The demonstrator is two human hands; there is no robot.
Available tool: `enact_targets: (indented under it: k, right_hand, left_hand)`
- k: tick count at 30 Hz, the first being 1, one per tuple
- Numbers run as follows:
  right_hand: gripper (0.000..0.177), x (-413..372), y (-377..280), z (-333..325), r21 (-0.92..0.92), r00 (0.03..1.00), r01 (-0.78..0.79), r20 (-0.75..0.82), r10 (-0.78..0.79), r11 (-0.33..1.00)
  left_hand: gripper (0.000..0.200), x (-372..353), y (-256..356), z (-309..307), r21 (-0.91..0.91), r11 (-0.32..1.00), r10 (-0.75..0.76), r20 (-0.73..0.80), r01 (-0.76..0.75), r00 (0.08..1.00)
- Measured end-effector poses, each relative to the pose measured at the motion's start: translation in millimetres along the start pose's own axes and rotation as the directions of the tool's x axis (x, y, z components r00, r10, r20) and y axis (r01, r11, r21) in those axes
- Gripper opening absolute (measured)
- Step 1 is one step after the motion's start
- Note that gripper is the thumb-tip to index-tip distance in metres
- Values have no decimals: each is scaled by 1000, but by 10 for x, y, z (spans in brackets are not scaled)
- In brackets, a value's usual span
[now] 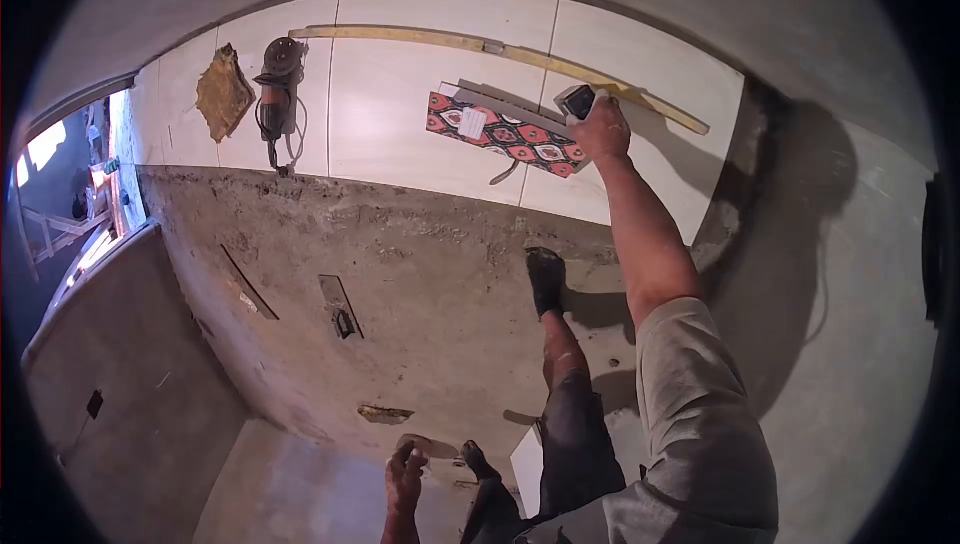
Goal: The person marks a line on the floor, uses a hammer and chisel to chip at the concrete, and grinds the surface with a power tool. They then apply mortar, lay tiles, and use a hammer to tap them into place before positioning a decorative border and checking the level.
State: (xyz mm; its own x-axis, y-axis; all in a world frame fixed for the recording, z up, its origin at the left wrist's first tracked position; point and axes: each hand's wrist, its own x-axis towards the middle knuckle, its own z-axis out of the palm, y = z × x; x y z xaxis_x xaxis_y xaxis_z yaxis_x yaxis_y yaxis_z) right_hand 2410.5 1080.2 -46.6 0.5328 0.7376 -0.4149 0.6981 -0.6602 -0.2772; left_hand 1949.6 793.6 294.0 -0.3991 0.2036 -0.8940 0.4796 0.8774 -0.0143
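Note:
My right hand (603, 131) reaches over the white floor tiles, its fingers closed round a small black block-like object (577, 101). Just left of that hand lies a flat red, black and white patterned piece (505, 136) bearing a white label. A long yellow spirit level (420, 37) stretches across the tiles beyond the hand. Low in the view, my left hand (404, 479) is held near my body with its fingers curled beside a pale brownish flat shape; I cannot tell what it grips.
An angle grinder (274, 109) with its cord and a ragged brown piece (226, 92) lie on the tiles at left. On the rough grey floor (440, 284) are a trowel (341, 309), a thin dark strip (248, 284) and a brownish scrap (385, 413). Grey walls surround the floor.

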Motion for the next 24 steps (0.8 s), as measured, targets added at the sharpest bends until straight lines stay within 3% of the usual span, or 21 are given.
enact_targets:
  k: [5,11,14,17,19,20,21,23,24]
  right_hand:
    - [52,36,-195,119,14,998,55,42,-55,998]
    - [58,78,-215,235,-39,996,69,66,-66,997]
    - [44,48,-207,203,-2,996,83,-35,-83,997]
    - [52,36,-174,191,-5,998,62,0,-62,998]
    - [66,21,-116,181,-4,995,49,88,-49,999]
    - [78,37,-21,314,-4,996,32,87,-32,999]
    - [78,-36,20,339,-6,997,19,74,-19,1000]
    - [80,-301,35,200,107,994,-3,-109,15,994]
    - [80,-455,35,11,178,996,-86,-12,90,980]
  left_hand:
    - [56,-20,386,108,-25,998,-58,-18,57,998]
    - [60,93,613,288,-88,992,89,23,-87,996]
    - [60,138,661,264,-25,991,131,50,-130,990]
    - [60,151,693,202,2,994,106,38,-106,994]
    - [59,170,686,167,-55,993,106,0,-106,994]
    - [58,175,697,153,-73,992,103,2,-103,995]
    - [58,165,708,136,-64,991,115,12,-114,993]
    - [57,140,731,79,-47,995,93,38,-91,995]
    - [56,143,716,69,-66,986,156,42,-153,987]
